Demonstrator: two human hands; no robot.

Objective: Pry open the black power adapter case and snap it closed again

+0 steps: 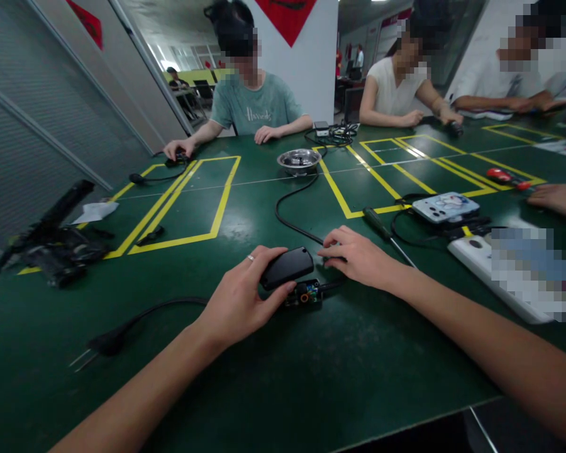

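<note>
My left hand [245, 296] grips a black plastic cover [287, 267] between thumb and fingers, tilted over an opened adapter housing [306, 294]. A circuit board with coloured parts shows inside the housing. Its left part is hidden by my left hand. My right hand [356, 258] is just right of the cover, fingers curled and close together. Dark material shows by its fingertips, but I cannot tell what they hold. A black cable [332, 284] leaves the housing below this hand. To the left, a cord ends in a two-pin plug [106, 343] lying on the table.
A screwdriver [377, 223], a phone [446, 207] and a white device [495, 277] lie right. A metal bowl [299, 161] stands ahead. Black tangled gear [59, 248] sits left. A red-handled tool [507, 178] lies farther right. Several people sit around the green table [358, 390].
</note>
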